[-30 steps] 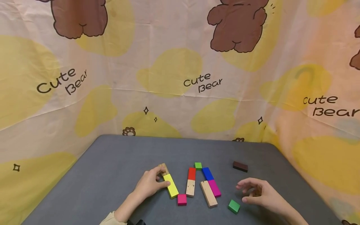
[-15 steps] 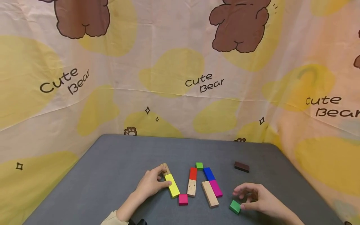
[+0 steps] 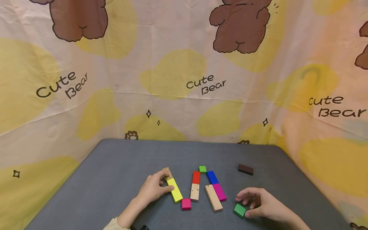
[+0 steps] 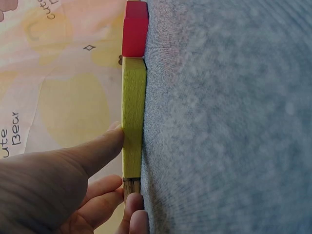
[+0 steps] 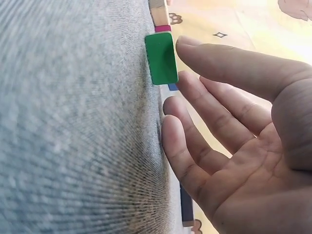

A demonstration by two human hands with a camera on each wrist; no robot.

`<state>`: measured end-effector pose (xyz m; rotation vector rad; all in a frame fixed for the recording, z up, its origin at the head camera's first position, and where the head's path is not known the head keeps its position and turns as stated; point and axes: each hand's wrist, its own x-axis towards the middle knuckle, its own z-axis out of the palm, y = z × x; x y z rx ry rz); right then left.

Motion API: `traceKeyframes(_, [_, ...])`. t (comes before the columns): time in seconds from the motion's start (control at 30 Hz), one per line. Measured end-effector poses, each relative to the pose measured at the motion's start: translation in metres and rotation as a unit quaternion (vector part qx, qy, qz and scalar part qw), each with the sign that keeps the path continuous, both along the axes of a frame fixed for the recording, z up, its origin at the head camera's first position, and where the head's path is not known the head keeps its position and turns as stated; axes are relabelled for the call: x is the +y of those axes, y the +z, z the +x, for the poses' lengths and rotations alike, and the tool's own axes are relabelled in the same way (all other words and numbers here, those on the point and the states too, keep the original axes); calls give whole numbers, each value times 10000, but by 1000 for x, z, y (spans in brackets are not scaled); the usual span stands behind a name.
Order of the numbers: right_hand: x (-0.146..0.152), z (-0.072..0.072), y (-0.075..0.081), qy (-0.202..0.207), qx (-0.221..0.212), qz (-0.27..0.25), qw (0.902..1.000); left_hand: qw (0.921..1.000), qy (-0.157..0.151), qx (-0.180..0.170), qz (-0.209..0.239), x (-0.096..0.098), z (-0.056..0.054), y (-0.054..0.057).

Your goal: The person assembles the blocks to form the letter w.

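My left hand (image 3: 153,188) rests on a two-block line: its thumb touches the top of a yellow block (image 3: 174,190), and its fingers lie at a plain wooden block (image 3: 167,172) beyond it, partly covering that block. In the left wrist view, the yellow block (image 4: 133,117) runs end to end with a red-pink block (image 4: 135,29). On the right, my right hand (image 3: 263,204) is beside a small green block (image 3: 239,210), its fingers loosely bent. The right wrist view has the thumb tip close to the green block (image 5: 162,58), with a space between thumb and fingers.
A red block (image 3: 196,177) and a wooden one (image 3: 194,192) form a column, topped by a light green cube (image 3: 202,169). Blue (image 3: 212,177) and magenta (image 3: 219,192) blocks slant down beside a longer wooden block (image 3: 213,198). A dark brown block (image 3: 245,169) lies farther back.
My right hand has come down and a little left to the small green block, its thumb now close beside it. The left hand and the arranged blocks stay put.
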<state>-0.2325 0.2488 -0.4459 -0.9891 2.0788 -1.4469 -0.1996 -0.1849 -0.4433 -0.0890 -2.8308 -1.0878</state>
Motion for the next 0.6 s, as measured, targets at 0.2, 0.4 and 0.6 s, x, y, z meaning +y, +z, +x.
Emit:
traceKeyframes(0.2, [-2, -1, -2, -29, 59, 185, 9998, 10000, 15, 30, 30, -2, 1, -2])
traceKeyframes(0.4, [-4, -4, -1, -133, 54, 372, 9992, 10000, 11, 24, 33, -2, 0, -2])
traceKeyframes(0.6, [-1, -2, -1, -214, -88, 466, 9986, 10000, -19, -30, 22, 1, -2, -1])
